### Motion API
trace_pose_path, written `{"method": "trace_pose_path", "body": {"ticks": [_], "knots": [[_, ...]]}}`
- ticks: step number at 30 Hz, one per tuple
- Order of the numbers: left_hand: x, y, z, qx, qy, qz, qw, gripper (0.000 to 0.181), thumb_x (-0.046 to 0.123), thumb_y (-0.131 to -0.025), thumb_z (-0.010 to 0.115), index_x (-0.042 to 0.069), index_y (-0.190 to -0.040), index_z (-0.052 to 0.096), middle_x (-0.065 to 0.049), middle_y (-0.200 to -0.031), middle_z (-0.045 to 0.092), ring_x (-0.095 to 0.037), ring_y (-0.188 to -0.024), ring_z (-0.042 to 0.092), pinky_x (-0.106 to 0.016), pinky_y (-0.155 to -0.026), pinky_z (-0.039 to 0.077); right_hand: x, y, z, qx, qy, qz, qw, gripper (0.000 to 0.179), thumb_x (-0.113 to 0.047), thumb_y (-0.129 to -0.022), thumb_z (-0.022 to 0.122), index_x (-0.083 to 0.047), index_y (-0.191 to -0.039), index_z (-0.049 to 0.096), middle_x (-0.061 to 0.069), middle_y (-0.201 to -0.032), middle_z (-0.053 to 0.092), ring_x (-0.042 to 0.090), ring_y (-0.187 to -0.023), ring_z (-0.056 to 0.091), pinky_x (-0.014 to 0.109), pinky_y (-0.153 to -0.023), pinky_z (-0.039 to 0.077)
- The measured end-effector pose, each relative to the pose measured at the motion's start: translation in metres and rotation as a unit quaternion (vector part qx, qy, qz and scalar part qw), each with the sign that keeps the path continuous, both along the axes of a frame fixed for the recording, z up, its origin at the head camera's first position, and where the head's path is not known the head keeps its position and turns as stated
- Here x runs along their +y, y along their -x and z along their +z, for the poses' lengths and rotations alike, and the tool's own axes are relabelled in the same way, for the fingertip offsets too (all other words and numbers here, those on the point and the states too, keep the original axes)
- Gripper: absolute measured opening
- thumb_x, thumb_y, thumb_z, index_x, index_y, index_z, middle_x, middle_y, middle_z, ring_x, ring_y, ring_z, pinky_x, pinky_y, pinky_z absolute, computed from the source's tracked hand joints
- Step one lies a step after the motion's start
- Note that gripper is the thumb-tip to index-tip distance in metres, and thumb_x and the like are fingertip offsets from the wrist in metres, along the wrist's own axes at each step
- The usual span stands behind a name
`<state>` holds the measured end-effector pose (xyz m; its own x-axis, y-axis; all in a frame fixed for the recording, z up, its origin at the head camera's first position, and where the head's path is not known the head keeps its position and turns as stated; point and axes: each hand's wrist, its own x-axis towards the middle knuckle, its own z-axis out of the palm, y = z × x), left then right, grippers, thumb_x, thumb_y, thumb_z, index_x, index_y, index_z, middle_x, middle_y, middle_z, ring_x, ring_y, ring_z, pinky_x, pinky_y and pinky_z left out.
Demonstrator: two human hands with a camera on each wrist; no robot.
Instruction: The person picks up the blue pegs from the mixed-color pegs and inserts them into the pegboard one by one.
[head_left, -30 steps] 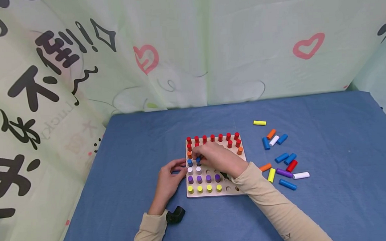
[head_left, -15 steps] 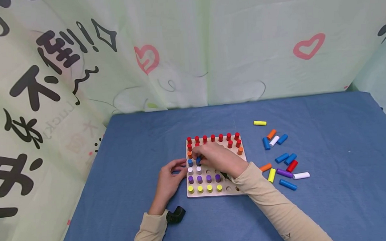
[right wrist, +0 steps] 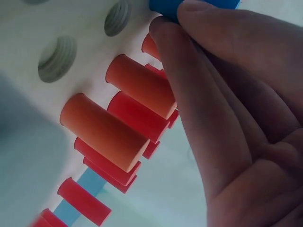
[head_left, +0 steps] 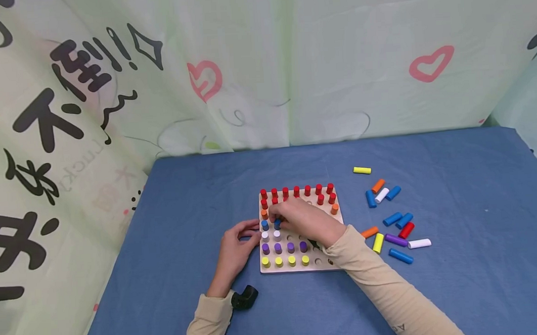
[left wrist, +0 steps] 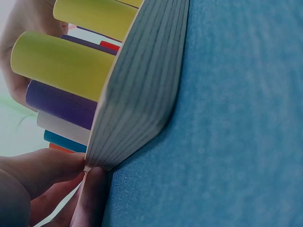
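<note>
A wooden pegboard (head_left: 285,269) lies on the table, with rows of red, orange, blue, white, purple and yellow pegs standing in it. My right hand (head_left: 305,218) reaches over it from the right. Thumb and index finger pinch a blue peg (right wrist: 163,6) upright at the second hole of the blue row; its lower end is hidden in the right wrist view. My left hand (head_left: 233,247) holds the board's left edge, thumb on the top edge and a finger against its side, close to a white peg (left wrist: 61,126). The right hand covers part of the red and orange rows.
Right of the board lie loose pegs: several blue ones (head_left: 400,256), orange, red, white, purple (head_left: 396,240) and yellow (head_left: 362,170). The right sleeve (head_left: 388,282) crosses the board's right corner. A curtain (head_left: 337,83) hangs behind the blue table cloth (head_left: 472,238).
Both hands stay in place, the right still pinching the blue peg, the left on the board's edge. The head view shifts very slightly.
</note>
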<state>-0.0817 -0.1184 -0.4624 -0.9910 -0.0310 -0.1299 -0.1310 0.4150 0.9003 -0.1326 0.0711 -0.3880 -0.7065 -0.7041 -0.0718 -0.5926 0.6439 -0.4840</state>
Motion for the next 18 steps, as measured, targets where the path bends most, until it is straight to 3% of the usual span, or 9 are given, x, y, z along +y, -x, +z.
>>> {"method": "trace_pose_path", "body": {"ticks": [8, 18], "knots": [[-0.001, 0.0, 0.001, 0.003, 0.0, -0.003, 1.0, 0.031, 0.015, -0.093, 0.069, 0.008, -0.123, 0.068, -0.009, -0.117, 0.07, -0.02, -0.097, 0.067, -0.035, -0.082, 0.057, 0.0, -0.001, 0.001, 0.004, -0.001, 0.005, 1.0, 0.014, -0.005, -0.088, 0.073, -0.008, -0.101, 0.071, 0.003, -0.092, 0.071, 0.013, -0.079, 0.063, 0.03, -0.079, 0.056], [-0.001, 0.0, 0.0, 0.002, -0.003, -0.003, 1.0, 0.031, 0.015, -0.093, 0.069, 0.008, -0.124, 0.068, -0.009, -0.116, 0.07, -0.02, -0.097, 0.067, -0.034, -0.081, 0.057, 0.006, -0.006, 0.014, 0.022, 0.001, -0.006, 0.9997, 0.016, -0.005, -0.088, 0.073, -0.009, -0.104, 0.071, 0.004, -0.096, 0.072, 0.014, -0.084, 0.066, 0.032, -0.079, 0.056]]}}
